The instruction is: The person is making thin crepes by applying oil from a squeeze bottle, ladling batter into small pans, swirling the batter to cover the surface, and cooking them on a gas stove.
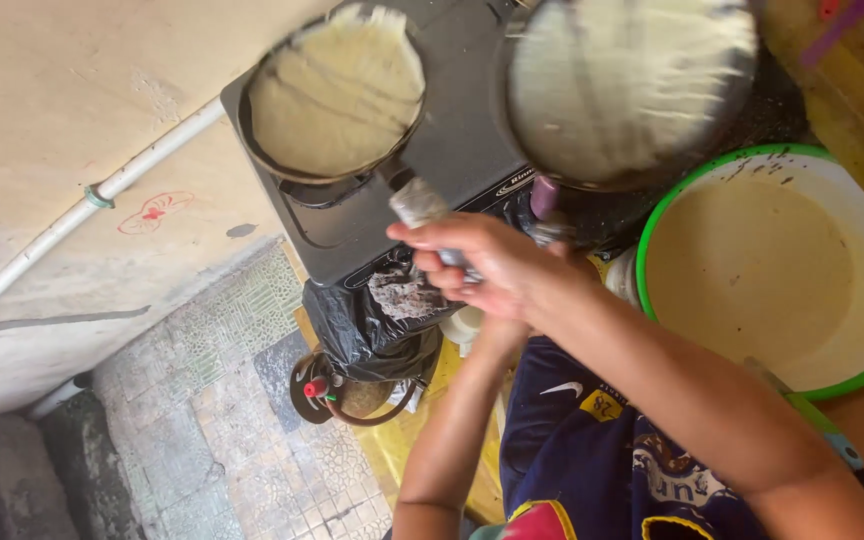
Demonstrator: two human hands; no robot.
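My right hand (487,265) is closed around the cloth-wrapped handle (419,203) of the left pan (337,95), which holds a thin layer of pale batter and is tilted over the dark stove (462,140). A second pan (632,85), also coated with pale batter, sits on the stove's right side, its purple handle (544,195) pointing toward me. My left forearm (452,440) reaches up beneath my right wrist. Its hand is hidden there, so I cannot tell what it holds.
A large white bowl with a green rim (664,200) holds pale batter at the right, with a green-handled utensil (812,412) leaning on it. A black plastic bag (362,325) and a red-knobbed gas fitting (317,386) hang below the stove. A white pipe (82,210) crosses the wall.
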